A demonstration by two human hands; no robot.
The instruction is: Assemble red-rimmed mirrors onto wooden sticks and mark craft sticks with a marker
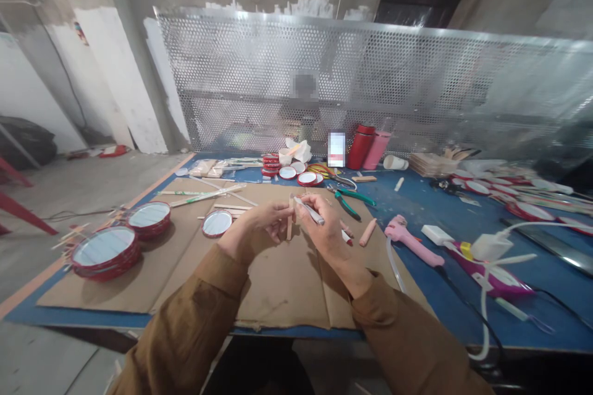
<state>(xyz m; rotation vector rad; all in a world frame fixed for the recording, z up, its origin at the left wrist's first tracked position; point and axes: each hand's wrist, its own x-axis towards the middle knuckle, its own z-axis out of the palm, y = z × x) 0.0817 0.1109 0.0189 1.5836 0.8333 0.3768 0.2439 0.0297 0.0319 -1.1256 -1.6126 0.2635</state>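
My left hand (271, 220) pinches a flat wooden stick (290, 217), held upright above the cardboard sheet (278, 296). In my right hand (322, 222) is a white marker (309, 210), its tip close to the upper part of the stick. Whether tip and stick touch, I cannot tell. Just right of that hand lie a small white and red piece (346, 237), partly hidden, and a pinkish-brown cylindrical stick (367, 232). Left of my left hand, a small round red-rimmed disc (217, 223) rests beside several flat wooden sticks (231, 210).
Larger red-rimmed drums (105, 251) stand at the left. Green-handled pliers (347, 205) lie beyond my right hand. Rightward are a pink glue gun (412, 241), a magenta power strip (491, 278) and cables. A red bottle (361, 147) stands before the perforated metal screen (259, 74).
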